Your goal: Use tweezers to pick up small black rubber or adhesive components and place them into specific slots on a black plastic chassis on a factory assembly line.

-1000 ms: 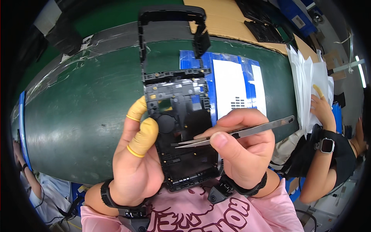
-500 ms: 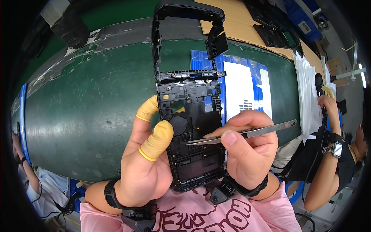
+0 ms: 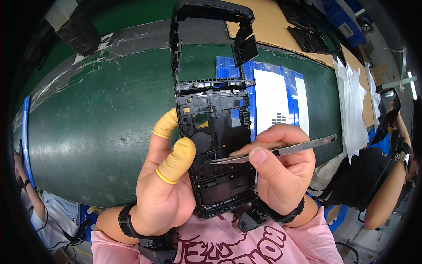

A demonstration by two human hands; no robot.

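My left hand [image 3: 169,176], with yellow finger cots on its thumb and forefinger, grips a long black plastic housing [image 3: 220,176] by its left edge. The housing has an open frame at its far end and ribbed recesses with brass inserts nearer to me. A flat round black part [image 3: 201,143] shows on it beside my left thumb. In my right hand [image 3: 285,169] a pair of metal tweezers [image 3: 303,145] is pinched, tips pointing left. Those tips are just over the middle of the housing; whether they touch it or hold anything is too small to tell.
Below the housing lies the dark green table [image 3: 101,127]. A blue plastic sheet [image 3: 274,75] with a white paper [image 3: 269,97] is to the right. White sheets [image 3: 349,105] stand at the right end, near cardboard [image 3: 263,26] and another black housing [image 3: 310,40]. Co-workers sit at both sides.
The housing has shifted very slightly left, with both hands still holding on. At the right, the co-worker's arm has moved outward and a dark panel has come into view there.
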